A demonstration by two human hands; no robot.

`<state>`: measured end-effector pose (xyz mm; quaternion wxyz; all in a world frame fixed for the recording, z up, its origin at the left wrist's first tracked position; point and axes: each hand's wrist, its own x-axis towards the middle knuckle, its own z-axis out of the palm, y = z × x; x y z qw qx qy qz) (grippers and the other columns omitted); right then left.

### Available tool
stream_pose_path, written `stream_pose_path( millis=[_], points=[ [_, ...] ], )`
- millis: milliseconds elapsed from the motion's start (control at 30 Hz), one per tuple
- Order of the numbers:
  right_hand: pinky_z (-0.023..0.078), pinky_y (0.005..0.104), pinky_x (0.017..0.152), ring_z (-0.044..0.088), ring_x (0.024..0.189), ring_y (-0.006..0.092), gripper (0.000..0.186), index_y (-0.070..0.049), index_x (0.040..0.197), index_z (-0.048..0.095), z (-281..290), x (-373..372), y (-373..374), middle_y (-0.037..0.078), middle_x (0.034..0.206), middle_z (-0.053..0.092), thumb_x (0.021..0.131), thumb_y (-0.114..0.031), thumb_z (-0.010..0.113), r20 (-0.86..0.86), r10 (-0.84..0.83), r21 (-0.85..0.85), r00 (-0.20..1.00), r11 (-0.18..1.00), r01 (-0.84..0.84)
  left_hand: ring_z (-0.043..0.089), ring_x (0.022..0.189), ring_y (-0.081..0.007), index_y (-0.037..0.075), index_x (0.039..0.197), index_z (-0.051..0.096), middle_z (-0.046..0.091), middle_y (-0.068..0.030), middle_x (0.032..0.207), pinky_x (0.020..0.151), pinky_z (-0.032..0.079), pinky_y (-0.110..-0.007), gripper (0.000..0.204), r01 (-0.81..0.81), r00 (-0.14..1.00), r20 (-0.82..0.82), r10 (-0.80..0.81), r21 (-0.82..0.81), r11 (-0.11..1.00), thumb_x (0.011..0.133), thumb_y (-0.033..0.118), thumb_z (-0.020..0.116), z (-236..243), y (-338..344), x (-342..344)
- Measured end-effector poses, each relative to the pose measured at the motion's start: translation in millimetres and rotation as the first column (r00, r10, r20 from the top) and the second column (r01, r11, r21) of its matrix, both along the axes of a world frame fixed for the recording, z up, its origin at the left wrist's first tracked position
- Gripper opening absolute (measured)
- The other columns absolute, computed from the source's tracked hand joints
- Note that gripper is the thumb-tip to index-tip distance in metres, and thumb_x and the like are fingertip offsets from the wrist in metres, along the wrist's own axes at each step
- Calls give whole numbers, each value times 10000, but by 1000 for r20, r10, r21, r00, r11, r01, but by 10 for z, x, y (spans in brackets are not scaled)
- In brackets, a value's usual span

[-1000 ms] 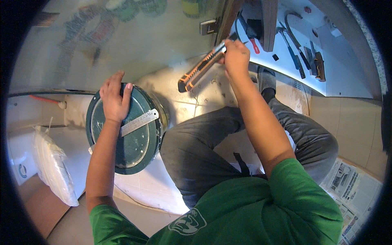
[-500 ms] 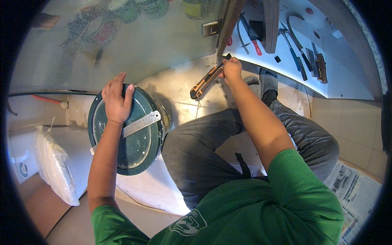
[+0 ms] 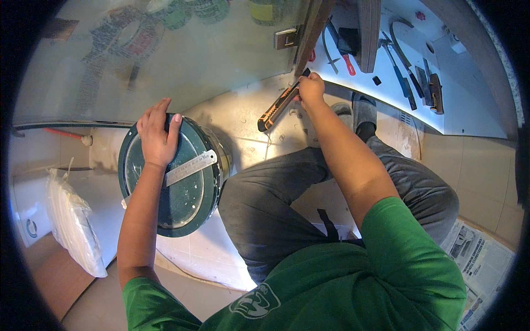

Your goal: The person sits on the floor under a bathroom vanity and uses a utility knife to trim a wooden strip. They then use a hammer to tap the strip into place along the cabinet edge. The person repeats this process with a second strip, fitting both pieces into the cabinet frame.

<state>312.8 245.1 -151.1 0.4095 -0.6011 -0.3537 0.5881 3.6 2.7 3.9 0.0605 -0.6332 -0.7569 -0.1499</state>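
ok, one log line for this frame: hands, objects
left hand: flat on green paint can lid, beside steel ruler | right hand: gripping orange utility knife

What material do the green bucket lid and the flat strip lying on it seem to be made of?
The green lid looks like painted metal: glossy, with reflections. The strip, probably a steel ruler, is bare silvery metal with a dull shine. The left hand rests on the lid.

One dark green bucket (image 3: 185,182) stands on the floor, with one steel ruler (image 3: 190,167) across its lid. One orange-and-black utility knife (image 3: 280,105) is in view. One white plastic bag (image 3: 72,223) lies at the left, one newspaper (image 3: 483,259) at the right. Roughly six hand tools (image 3: 406,83) lie on the white counter (image 3: 469,94), though glare blurs the count.
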Motion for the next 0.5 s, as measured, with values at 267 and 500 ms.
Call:
stream_pose_path(
  millis=[267,500],
  points=[
    [591,460,422,671,594,277,154,-75,821,461,3,-21,17,110,771,579,924,-38,570,-113,-51,-35,992,998,47,521,1285,-324,87,1397,580,624,-141,1359,1137,298,-448,510,-6,1000,3,6,11,1000,1014,421,538,-17,-3,-9],
    [604,457,435,630,582,250,172,-75,824,440,436,-30,-13,94,787,541,907,-11,576,-238,-79,75,968,992,99,526,1280,-326,84,1392,583,626,-138,1362,1129,307,-445,511,1,1000,6,-1,21,1000,1004,416,549,-9,26,12]
  ],
)
